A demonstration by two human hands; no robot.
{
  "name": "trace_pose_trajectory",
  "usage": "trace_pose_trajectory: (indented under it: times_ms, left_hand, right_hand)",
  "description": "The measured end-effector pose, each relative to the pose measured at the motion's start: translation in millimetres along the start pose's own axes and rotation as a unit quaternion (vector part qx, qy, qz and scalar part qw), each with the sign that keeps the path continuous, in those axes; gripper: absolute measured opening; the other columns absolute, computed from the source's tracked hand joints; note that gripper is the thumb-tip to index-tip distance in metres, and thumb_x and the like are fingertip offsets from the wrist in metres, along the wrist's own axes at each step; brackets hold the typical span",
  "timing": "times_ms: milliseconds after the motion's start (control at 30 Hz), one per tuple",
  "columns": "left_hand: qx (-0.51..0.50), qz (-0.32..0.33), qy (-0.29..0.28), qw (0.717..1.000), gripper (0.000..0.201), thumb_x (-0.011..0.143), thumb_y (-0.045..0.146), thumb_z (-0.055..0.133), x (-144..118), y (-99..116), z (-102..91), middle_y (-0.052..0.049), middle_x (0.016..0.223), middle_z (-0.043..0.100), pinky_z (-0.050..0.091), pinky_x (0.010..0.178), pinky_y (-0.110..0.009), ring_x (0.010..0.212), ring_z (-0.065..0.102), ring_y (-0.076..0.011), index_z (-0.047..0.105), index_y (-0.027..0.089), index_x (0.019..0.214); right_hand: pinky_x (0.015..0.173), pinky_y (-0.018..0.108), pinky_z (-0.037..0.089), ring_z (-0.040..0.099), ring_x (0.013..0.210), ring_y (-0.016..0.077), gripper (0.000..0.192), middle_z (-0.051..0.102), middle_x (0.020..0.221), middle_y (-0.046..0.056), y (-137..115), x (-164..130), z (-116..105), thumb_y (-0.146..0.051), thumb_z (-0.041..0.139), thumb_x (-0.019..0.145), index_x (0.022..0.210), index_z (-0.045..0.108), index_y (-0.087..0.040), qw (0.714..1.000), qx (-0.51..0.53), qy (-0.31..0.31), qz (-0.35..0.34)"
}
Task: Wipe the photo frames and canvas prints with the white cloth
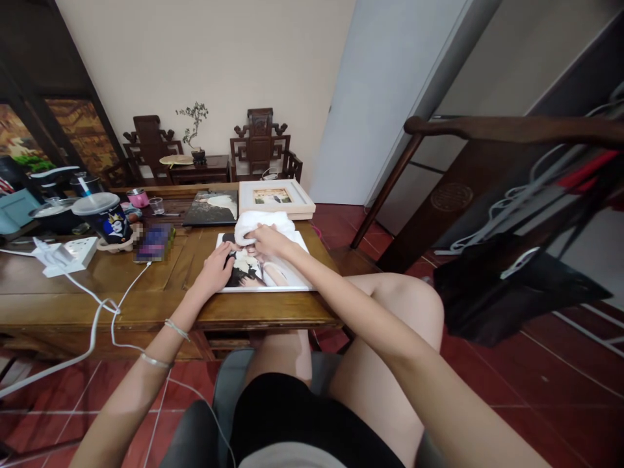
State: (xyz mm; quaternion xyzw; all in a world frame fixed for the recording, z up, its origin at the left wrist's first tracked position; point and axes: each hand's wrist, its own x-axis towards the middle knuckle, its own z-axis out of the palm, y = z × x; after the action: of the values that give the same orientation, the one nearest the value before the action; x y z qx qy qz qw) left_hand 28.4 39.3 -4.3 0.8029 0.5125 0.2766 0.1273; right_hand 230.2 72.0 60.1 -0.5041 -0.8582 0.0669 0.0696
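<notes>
On the wooden table in front of me lies a photo panel (287, 276) with a white edge, showing a picture of people. My left hand (219, 266) rests on the panel's left edge with its fingers stretched out. A bunched white cloth (248, 224) lies over the panel's far part. Closed on that cloth is my right hand (268, 240), pressing it against the picture; some of its fingers are hidden in the folds.
Behind the panel are a dark picture board (212, 207) and a white framed picture (299, 203). To the left stand a lidded cup (110, 221), a phone (155, 244) on a cable, and a white power strip (82, 253). A wooden chair (448, 188) stands at the right.
</notes>
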Motion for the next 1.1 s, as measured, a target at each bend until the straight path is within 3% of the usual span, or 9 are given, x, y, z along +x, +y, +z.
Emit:
trace_pose_trajectory:
  times_ms: [133, 267, 367, 467, 600, 767, 900, 1000, 1100]
  left_hand:
    - [0.000, -0.005, 0.004, 1.000, 0.045, 0.095, 0.027, 0.040, 0.4, 1.3, 1.6, -0.010, 0.152, 0.047, 0.032, 0.119, -0.050, 0.146, 0.036, -0.0263, 0.053, 0.021, 0.137]
    - [0.001, -0.011, -0.005, 1.000, 0.046, 0.095, 0.027, 0.038, 0.6, 1.1, 3.1, -0.012, 0.154, 0.044, 0.030, 0.119, -0.051, 0.147, 0.034, -0.0260, 0.051, 0.019, 0.139]
    - [-0.001, -0.017, -0.007, 1.000, 0.048, 0.096, 0.028, 0.037, 0.0, 0.5, 4.0, -0.013, 0.156, 0.041, 0.030, 0.119, -0.053, 0.147, 0.033, -0.0260, 0.048, 0.018, 0.143]
    - [0.001, -0.019, -0.010, 1.000, 0.050, 0.097, 0.026, 0.033, -0.4, 1.0, 4.3, -0.014, 0.157, 0.039, 0.029, 0.119, -0.054, 0.148, 0.032, -0.0260, 0.047, 0.015, 0.144]
    - [0.011, -0.020, -0.012, 1.000, 0.050, 0.097, 0.024, 0.032, 0.4, 0.9, 4.1, -0.014, 0.156, 0.040, 0.029, 0.120, -0.053, 0.148, 0.033, -0.0259, 0.048, 0.015, 0.143]
    - [0.008, 0.004, -0.007, 1.000, 0.050, 0.095, 0.024, 0.034, 2.4, -3.1, 3.8, -0.011, 0.154, 0.045, 0.030, 0.121, -0.050, 0.146, 0.036, -0.0255, 0.049, 0.017, 0.143]
    - [-0.001, 0.007, -0.003, 1.000, 0.051, 0.094, 0.024, 0.036, 2.7, -4.0, 2.9, -0.011, 0.154, 0.045, 0.030, 0.120, -0.053, 0.146, 0.035, -0.0271, 0.050, 0.017, 0.143]
    - [-0.003, 0.006, -0.003, 1.000, 0.051, 0.094, 0.023, 0.035, 2.7, -2.9, 2.6, -0.012, 0.155, 0.043, 0.031, 0.120, -0.052, 0.146, 0.035, -0.0269, 0.050, 0.016, 0.143]
    - [-0.004, 0.003, -0.007, 1.000, 0.051, 0.095, 0.023, 0.033, 2.8, -2.5, 3.4, -0.012, 0.154, 0.044, 0.030, 0.120, -0.053, 0.147, 0.035, -0.0266, 0.051, 0.016, 0.142]
  right_hand:
    - [0.106, 0.068, 0.029, 0.040, 0.136, 0.0367, 0.058, 0.064, 0.131, 0.018, -14.9, -31.7, 4.2, -0.001, 0.042, 0.080, 0.130, 0.064, -0.018, 0.999, -0.018, 0.007, -0.036]
    - [0.108, 0.069, 0.029, 0.030, 0.143, 0.0387, 0.060, 0.043, 0.154, 0.016, -38.6, -93.1, 7.2, 0.000, 0.040, 0.079, 0.133, 0.063, -0.016, 0.995, -0.049, 0.007, -0.083]
    - [0.109, 0.072, 0.026, 0.024, 0.147, 0.0414, 0.061, 0.040, 0.156, 0.016, -53.6, -133.3, 7.8, -0.001, 0.042, 0.078, 0.134, 0.062, -0.016, 0.995, -0.051, -0.016, -0.084]
    - [0.109, 0.072, 0.027, 0.024, 0.147, 0.0419, 0.062, 0.040, 0.156, 0.014, -59.0, -149.1, 6.7, -0.001, 0.043, 0.077, 0.132, 0.063, -0.019, 0.995, -0.043, -0.031, -0.086]
    - [0.109, 0.071, 0.028, 0.025, 0.148, 0.0387, 0.064, 0.040, 0.156, 0.012, -49.2, -124.5, 4.3, 0.001, 0.040, 0.077, 0.133, 0.063, -0.020, 0.995, -0.027, -0.030, -0.086]
    - [0.108, 0.070, 0.028, 0.033, 0.143, 0.0350, 0.064, 0.061, 0.136, 0.018, -27.7, -52.8, 1.4, 0.001, 0.039, 0.079, 0.137, 0.060, -0.017, 0.998, -0.006, -0.014, -0.055]
    - [0.108, 0.069, 0.028, 0.039, 0.139, 0.0366, 0.059, 0.065, 0.129, 0.018, -18.4, -9.0, -1.0, -0.003, 0.044, 0.081, 0.135, 0.061, -0.018, 0.999, 0.001, -0.008, -0.034]
    - [0.106, 0.069, 0.029, 0.041, 0.136, 0.0372, 0.058, 0.066, 0.127, 0.020, -18.2, -2.1, 1.0, -0.003, 0.044, 0.080, 0.134, 0.062, -0.016, 1.000, -0.013, -0.004, -0.028]
    - [0.106, 0.069, 0.030, 0.038, 0.138, 0.0362, 0.061, 0.058, 0.140, 0.018, -23.2, -19.4, 5.9, 0.001, 0.039, 0.080, 0.135, 0.061, -0.015, 0.999, -0.031, 0.013, -0.041]
